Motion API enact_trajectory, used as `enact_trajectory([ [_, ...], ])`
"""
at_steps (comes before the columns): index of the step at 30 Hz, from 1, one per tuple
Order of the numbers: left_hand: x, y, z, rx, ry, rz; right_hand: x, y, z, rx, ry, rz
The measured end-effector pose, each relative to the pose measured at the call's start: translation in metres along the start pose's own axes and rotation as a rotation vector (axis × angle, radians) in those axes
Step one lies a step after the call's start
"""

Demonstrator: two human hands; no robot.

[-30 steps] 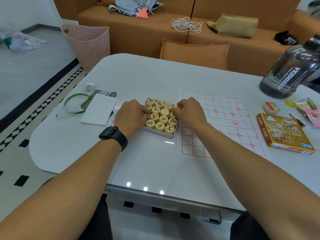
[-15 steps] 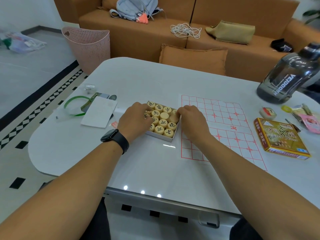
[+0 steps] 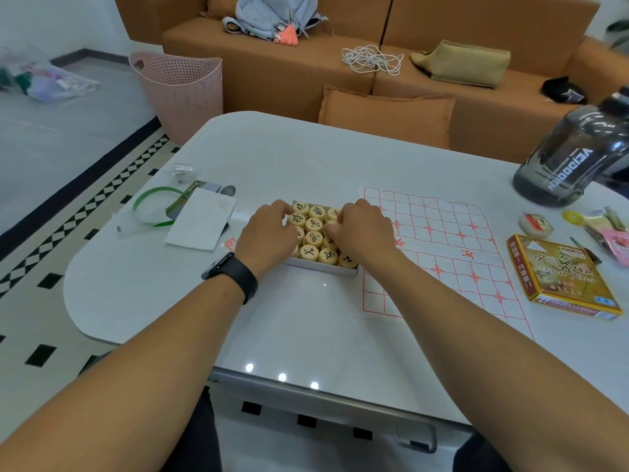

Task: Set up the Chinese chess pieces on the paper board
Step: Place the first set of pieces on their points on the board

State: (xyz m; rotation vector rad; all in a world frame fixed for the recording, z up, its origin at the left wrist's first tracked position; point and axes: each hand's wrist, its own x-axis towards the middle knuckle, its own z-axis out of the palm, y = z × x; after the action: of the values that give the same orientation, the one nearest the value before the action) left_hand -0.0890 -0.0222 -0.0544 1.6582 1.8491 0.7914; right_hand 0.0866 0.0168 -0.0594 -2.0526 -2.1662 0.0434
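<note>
Both hands' fingers curl down over the chess pieces [image 3: 313,238] in the tray [image 3: 321,267]; whether the left hand [image 3: 269,235] or right hand [image 3: 360,231] actually grips one I cannot tell. Best to lift one piece cleanly and carry it to the paper board [image 3: 442,253].

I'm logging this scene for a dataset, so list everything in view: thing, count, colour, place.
chess pieces: a dozen or so showing, tan, in the tray
tray: one, white, left of the board
paper board: one, white with red grid, no pieces on it
game box: one, yellow, right of the board
water jug: one, dark, far right
white paper: one, left of the tray
green ring: one, table left
basket: one, pink, floor
sofa: one, brown, behind the table
backpack: one, grey, on the sofa
left hand: fingers curled on the pieces
right hand: fingers curled on the pieces
</note>
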Motion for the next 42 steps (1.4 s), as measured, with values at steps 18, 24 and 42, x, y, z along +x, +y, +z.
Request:
enact_trajectory([
  [18, -0.011, 0.001, 0.008, 0.198, -0.224, 0.202, -0.018, 0.025, 0.003, 0.385, 0.014, -0.148],
  [24, -0.014, -0.002, 0.013, 0.2, -0.233, 0.217, -0.028, 0.027, 0.003, 0.352, 0.085, -0.185],
  [42, -0.011, 0.005, 0.008, 0.137, -0.181, 0.266, 0.005, 0.043, -0.006, 0.451, 0.111, -0.048],
])
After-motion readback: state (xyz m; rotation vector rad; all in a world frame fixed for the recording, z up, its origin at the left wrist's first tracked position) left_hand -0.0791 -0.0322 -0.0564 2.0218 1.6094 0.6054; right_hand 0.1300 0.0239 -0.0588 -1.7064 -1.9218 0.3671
